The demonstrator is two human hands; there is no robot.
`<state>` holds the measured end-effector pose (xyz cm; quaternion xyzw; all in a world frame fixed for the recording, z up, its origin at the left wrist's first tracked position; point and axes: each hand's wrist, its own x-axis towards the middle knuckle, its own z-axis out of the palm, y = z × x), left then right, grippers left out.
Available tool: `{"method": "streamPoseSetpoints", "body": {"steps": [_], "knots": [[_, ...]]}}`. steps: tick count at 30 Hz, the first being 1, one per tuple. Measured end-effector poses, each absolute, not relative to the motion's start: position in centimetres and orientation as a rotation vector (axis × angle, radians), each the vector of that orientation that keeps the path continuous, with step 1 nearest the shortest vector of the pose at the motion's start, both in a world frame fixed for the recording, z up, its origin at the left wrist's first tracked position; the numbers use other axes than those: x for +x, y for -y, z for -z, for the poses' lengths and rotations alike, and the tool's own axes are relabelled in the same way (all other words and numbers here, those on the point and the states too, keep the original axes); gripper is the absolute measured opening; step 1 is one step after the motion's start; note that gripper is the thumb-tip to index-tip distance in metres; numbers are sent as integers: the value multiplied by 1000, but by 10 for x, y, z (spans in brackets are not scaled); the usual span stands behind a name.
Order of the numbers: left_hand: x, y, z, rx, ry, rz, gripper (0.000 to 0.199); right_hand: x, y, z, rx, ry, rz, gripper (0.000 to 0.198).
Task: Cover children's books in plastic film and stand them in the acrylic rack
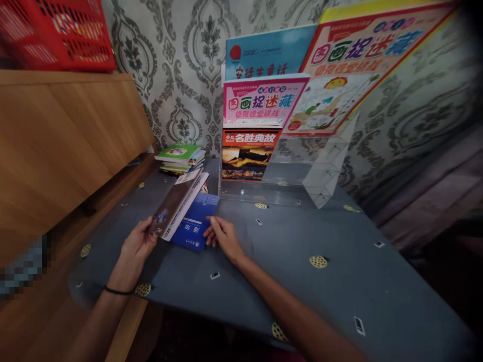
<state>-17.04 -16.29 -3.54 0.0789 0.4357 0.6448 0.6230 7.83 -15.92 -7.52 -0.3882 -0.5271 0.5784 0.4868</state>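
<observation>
My left hand [138, 241] grips a brown-covered book [171, 208] by its lower left corner, tilted up with its white page edges facing right. Partly behind this book is a blue booklet [194, 231] with white print, which appears upside down to me. My right hand [223, 237] has curled fingers at the booklet's right edge, with the thumb against that edge. Whether the booklet rests on the table or is slightly raised, I cannot tell. Part of another colourful cover shows just behind the brown book.
A clear acrylic rack [320, 176] holds several upright books, including an orange-topped book [249, 151] in front. A small book stack [179, 156] lies against the wall. The patterned cloth [287, 241] covers the table. At left stand a wooden cabinet [71, 130] and red basket [64, 30].
</observation>
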Motion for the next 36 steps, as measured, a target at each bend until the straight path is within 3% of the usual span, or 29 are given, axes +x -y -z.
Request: {"method": "streamPoseSetpoints", "body": {"steps": [4,6,10,17,20,24,30,36], "knots": [[-149,177,35,401,-1098,-1536,6,76,157,73,-790,1033,-1665,75],[-139,184,36,602,-1139,-1459,12,75,156,74,-758,959,-1713,71],[-138,191,38,1011,-1275,-1162,35,75,154,81,-814,956,-1659,59],[-148,190,27,2183,-2013,-691,23,75,153,86,-904,1095,-1612,53],[-132,177,32,2473,-1688,-637,35,76,154,86,-893,1129,-1624,50],[-112,137,46,2554,-1315,-463,50,76,153,87,-887,1102,-1627,51],[-114,75,52,2506,-1468,-331,60,77,151,92,-888,1126,-1624,53],[-115,80,54,2549,-1623,-358,57,76,151,94,-903,1129,-1609,49]]}}
